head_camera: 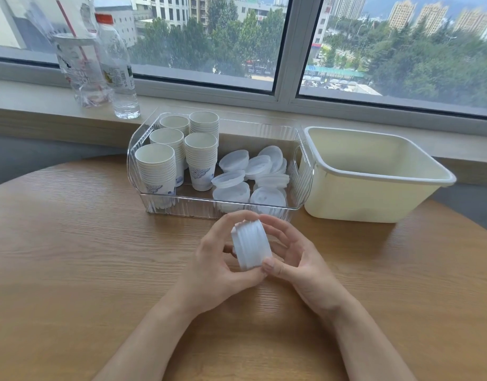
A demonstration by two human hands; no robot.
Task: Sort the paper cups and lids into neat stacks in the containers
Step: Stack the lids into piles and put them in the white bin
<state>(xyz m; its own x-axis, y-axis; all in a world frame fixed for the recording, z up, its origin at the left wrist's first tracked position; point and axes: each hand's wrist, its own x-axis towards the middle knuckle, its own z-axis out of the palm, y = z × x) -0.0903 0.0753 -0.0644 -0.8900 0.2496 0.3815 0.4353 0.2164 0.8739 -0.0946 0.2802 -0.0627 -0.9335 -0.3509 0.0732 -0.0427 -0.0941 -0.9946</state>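
Both hands hold a stack of white lids [252, 244] on its side just above the table, in front of the clear container [165, 206]. My left hand [214, 264] grips the stack's left end and my right hand [294, 257] its right end. Inside the clear container, several stacks of paper cups [201, 158] stand upright on the left. Loose white lids [253, 174] lie jumbled on its right side. A cream tub [374, 199] with nothing visible inside sits to the right of the clear container.
A round wooden table [85, 257] carries everything. On the window sill at the back left stand a water bottle [118, 67] and a plastic drink cup with a red straw [80, 64]. The window runs behind both containers.
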